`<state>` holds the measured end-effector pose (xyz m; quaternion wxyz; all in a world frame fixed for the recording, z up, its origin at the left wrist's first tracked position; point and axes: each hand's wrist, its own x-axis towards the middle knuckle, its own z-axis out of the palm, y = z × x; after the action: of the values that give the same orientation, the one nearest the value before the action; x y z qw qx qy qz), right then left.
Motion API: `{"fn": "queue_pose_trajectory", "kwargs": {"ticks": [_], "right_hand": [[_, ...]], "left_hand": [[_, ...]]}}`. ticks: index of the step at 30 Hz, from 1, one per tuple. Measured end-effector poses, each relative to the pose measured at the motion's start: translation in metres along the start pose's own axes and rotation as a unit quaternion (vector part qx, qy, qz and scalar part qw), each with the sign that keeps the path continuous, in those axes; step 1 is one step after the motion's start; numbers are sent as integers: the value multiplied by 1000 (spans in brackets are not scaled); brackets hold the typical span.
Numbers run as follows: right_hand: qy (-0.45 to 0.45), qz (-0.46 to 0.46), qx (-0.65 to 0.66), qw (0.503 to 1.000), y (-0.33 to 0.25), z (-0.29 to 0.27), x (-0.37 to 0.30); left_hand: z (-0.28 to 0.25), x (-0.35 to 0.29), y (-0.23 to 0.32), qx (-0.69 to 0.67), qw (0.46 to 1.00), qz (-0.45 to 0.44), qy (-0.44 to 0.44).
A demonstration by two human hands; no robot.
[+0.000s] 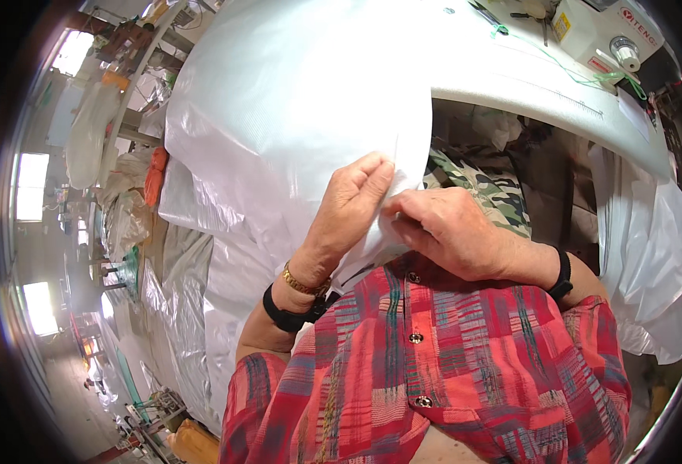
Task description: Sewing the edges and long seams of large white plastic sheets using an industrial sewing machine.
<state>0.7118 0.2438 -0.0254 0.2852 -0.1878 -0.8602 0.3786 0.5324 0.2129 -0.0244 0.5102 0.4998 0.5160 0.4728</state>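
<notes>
A large sheet of white woven plastic (279,116) spreads over the table and hangs down toward my lap. My left hand (354,197) is closed on the sheet's right edge, thumb on top. Just right of it and a little nearer, my right hand (453,232) is closed too, its curled fingers at the same edge. What lies between the right fingertips is partly hidden, but the white edge runs into them. Both hands are close together in front of my chest.
A white sewing machine (608,39) with a dial stands at the far right of the white tabletop (511,66). Green thread (561,69) trails there, near small tools (489,17). More white plastic sheeting (650,263) hangs at the right. An orange bundle (155,176) is at the left.
</notes>
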Motion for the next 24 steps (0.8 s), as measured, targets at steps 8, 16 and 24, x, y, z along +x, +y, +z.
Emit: {"fn": "queue_pose_trajectory", "kwargs": {"ticks": [8, 16, 24], "right_hand": [[262, 127, 224, 930, 67, 33, 15], [-81, -45, 119, 989, 107, 144, 120], [-127, -169, 173, 962, 133, 162, 110]], "left_hand": [[-38, -1, 28, 101, 990, 49, 86], [-54, 28, 139, 447, 881, 139, -67], [-64, 2, 21, 558, 810, 171, -60]]}}
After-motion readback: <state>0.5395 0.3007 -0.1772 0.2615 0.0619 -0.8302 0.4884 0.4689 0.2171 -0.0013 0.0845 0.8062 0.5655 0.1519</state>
